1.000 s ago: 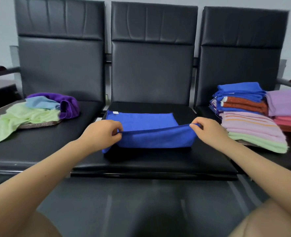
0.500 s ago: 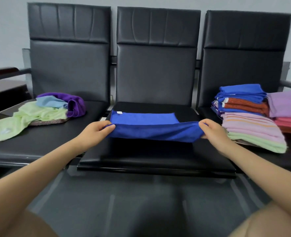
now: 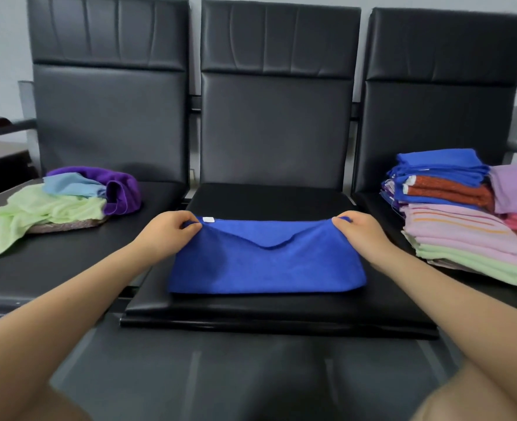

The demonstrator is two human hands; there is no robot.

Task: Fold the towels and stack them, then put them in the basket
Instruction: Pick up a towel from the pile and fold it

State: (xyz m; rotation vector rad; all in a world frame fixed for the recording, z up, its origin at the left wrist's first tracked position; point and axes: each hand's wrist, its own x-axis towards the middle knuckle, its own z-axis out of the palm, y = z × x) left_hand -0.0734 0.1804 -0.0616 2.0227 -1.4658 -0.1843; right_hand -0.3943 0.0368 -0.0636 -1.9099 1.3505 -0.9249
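Blue towel (image 3: 266, 262), long axis left-right

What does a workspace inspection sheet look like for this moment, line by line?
Surface: middle seat of a black three-seat bench, used as the folding spot.
Job's things: blue towel lies on it folded in half, top edge sagging in the middle; unfolded towels heaped on the left seat; folded stack on the right seat; basket not seen.
Clutter: nothing seen.
Grippers: left hand and right hand each pinch a far corner of the blue towel.
Cables: nothing seen.
Surroundings: grey wall behind the bench, dark floor in front.
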